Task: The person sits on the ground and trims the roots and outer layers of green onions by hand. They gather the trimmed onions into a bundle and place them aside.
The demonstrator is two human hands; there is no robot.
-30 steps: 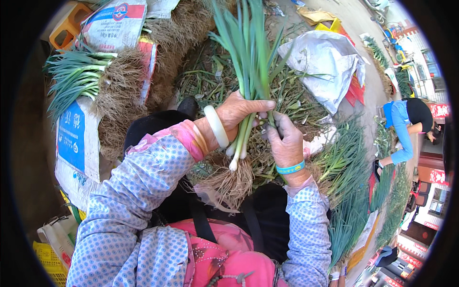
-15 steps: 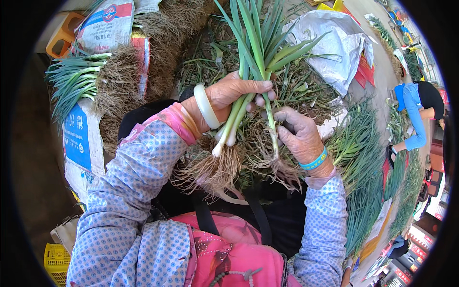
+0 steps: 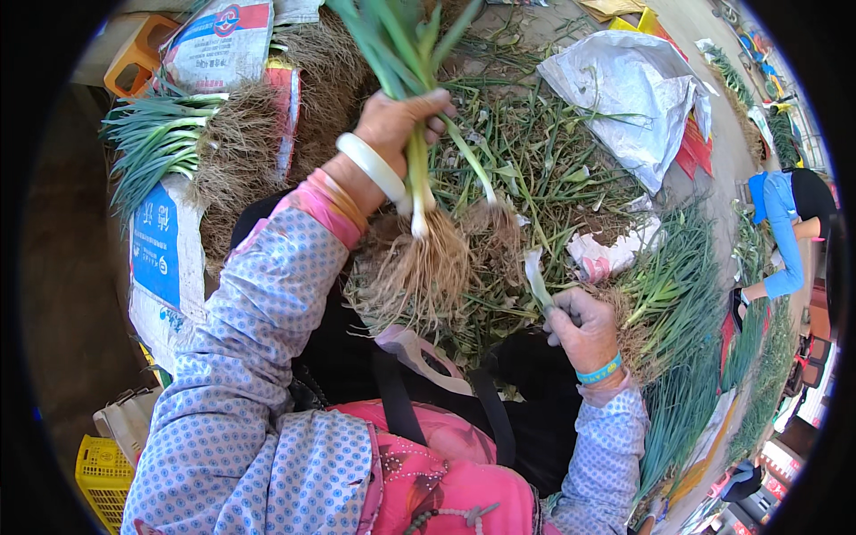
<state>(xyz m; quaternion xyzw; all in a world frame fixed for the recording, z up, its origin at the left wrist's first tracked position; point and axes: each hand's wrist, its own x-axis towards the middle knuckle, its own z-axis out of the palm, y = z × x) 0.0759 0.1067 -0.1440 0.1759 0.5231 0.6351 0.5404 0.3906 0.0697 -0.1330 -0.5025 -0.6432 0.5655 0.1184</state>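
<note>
My left hand [image 3: 389, 134] is closed around a few green onions [image 3: 419, 183] just below their leaves. Their white ends and long brown roots [image 3: 426, 266] hang downward, and the leaf tops are blurred. One onion stalk [image 3: 475, 163] slants away from the others to the right, its white base bare and its own clump of roots below. Lower right, my right hand [image 3: 584, 330] pinches a pale, strip-like outer leaf [image 3: 537, 278], apart from the onions. Beneath both hands lies a heap of loose green trimmings [image 3: 526, 134].
Left, bundled green onions [image 3: 165, 138] lie with roots inward beside printed sacks [image 3: 156, 254]. More green onions [image 3: 669, 330] spread along the right. A white sack [image 3: 624, 89] lies far right. A yellow crate [image 3: 102, 477] stands lower left; another person [image 3: 785, 223] bends at far right.
My left hand has moved up and left with the onions. My right hand has come away from the slanting stalk, down and to the right, with a pale strip of leaf in its fingers.
</note>
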